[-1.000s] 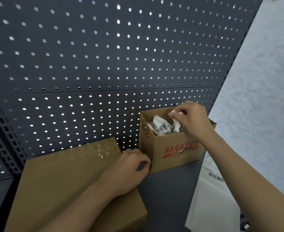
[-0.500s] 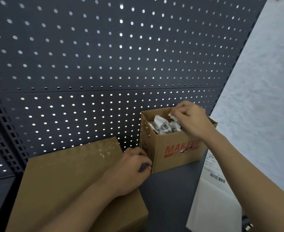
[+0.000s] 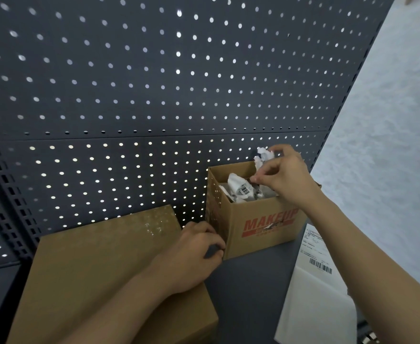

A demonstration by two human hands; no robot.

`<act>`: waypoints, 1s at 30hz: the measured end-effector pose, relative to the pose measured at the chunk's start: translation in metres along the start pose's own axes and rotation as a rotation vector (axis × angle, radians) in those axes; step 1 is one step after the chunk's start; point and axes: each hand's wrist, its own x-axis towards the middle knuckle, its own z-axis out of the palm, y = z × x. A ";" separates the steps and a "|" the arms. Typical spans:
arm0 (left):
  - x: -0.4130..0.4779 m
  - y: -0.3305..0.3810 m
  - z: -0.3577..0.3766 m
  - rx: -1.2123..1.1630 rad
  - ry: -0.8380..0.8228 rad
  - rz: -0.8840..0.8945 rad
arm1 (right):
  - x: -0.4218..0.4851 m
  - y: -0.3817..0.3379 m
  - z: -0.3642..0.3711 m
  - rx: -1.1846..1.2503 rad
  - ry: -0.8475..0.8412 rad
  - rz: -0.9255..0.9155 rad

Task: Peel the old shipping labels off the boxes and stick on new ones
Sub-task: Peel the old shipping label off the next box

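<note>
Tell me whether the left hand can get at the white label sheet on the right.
Probably yes. Bare shelf lies between the left hand, resting on the closed box, and the label sheet. The right forearm crosses over the sheet's right side, but its left edge looks free.

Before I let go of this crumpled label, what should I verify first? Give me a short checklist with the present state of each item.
1. The crumpled label is pinched in the right hand: ok.
2. It hangs over the open MAKEUP box: ok.
3. The scraps inside sit below the front rim, so there is room: ok.
4. The left hand rests on the large box; whether it holds anything: cannot tell.
5. The large box top is free of old label: cannot tell, the arm hides part.
6. The barcode sheet lies at the right: ok.
</note>
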 end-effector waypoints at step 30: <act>0.001 0.003 -0.004 -0.028 0.039 0.039 | -0.025 0.003 -0.029 0.263 0.153 0.067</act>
